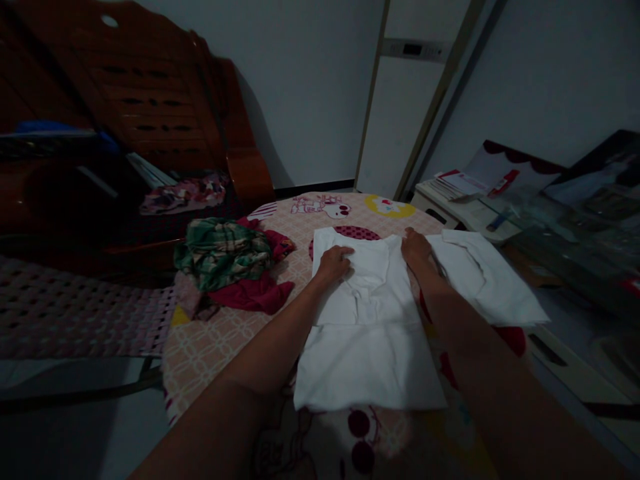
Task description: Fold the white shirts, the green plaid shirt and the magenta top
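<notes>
A white shirt (370,360) lies spread on the round table, its sides folded in and its neckline at the far end. My left hand (336,265) rests on the upper left part of the shirt, fingers stretched out over the cloth. At the far right corner, by the shoulder, my right hand (416,248) has its fingers closed at the shirt's edge; part of its grip is hidden. Just right of that hand lies a folded white garment (495,280).
A patterned cloth (205,340) covers the table. Crumpled green plaid clothing (225,253) and dark pink clothing (255,295) lie at the left. Beyond are a wooden bench (150,100) and a woven seat (85,313). A cabinet (440,200) with papers stands at the right.
</notes>
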`<state>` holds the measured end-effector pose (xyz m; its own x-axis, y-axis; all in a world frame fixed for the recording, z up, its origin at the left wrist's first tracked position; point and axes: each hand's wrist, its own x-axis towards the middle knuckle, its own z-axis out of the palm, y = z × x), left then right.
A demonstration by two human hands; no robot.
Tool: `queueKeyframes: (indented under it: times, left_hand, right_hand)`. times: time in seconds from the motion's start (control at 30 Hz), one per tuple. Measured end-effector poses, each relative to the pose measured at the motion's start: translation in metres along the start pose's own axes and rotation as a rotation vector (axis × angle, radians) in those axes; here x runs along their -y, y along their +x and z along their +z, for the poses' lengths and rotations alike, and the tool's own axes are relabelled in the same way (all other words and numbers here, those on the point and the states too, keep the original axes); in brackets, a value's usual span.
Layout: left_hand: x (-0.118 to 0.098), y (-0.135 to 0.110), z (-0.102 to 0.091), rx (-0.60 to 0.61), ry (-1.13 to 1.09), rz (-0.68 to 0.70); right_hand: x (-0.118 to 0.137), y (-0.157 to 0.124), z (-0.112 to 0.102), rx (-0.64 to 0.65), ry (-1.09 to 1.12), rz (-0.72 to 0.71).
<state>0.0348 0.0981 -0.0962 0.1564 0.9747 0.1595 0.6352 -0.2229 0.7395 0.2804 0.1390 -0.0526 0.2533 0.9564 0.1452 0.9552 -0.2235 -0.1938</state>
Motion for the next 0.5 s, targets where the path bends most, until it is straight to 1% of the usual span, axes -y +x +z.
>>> queueKeyframes:
  times: [0.07, 0.1, 0.17, 0.23, 0.27, 0.3, 0.4, 0.43, 0.5]
  left_hand:
    - [0.001, 0.001, 0.000, 0.016, -0.011, 0.009]
    - [0.002, 0.002, 0.000, 0.018, -0.010, 0.016]
    - [0.002, 0.004, 0.000, 0.017, 0.008, 0.033]
    - [0.003, 0.004, 0.000, 0.006, 0.024, 0.046]
    - [0.003, 0.004, 0.000, 0.000, 0.026, 0.049]
    - [0.003, 0.004, 0.000, -0.003, 0.025, 0.050]
    - [0.003, 0.003, 0.000, 0.000, 0.008, 0.034]
    - [0.003, 0.002, 0.000, 0.003, -0.006, 0.027]
    - [0.002, 0.000, -0.001, 0.005, -0.061, 0.008]
  right_hand:
    - [0.011, -0.016, -0.010, -0.037, 0.073, -0.057]
    - [0.018, -0.026, -0.016, -0.021, 0.108, -0.119]
    - [0.030, -0.053, -0.024, 0.053, 0.211, -0.310]
    - [0.041, -0.081, -0.027, 0.166, 0.271, -0.511]
    - [0.044, -0.094, -0.026, 0.218, 0.254, -0.582]
    - [0.046, -0.105, -0.023, 0.237, 0.203, -0.633]
    - [0.046, -0.125, -0.013, 0.215, 0.029, -0.687]
    - [0.045, -0.127, -0.011, 0.203, 0.016, -0.689]
    - [0.041, -0.125, -0.009, 0.211, 0.092, -0.687]
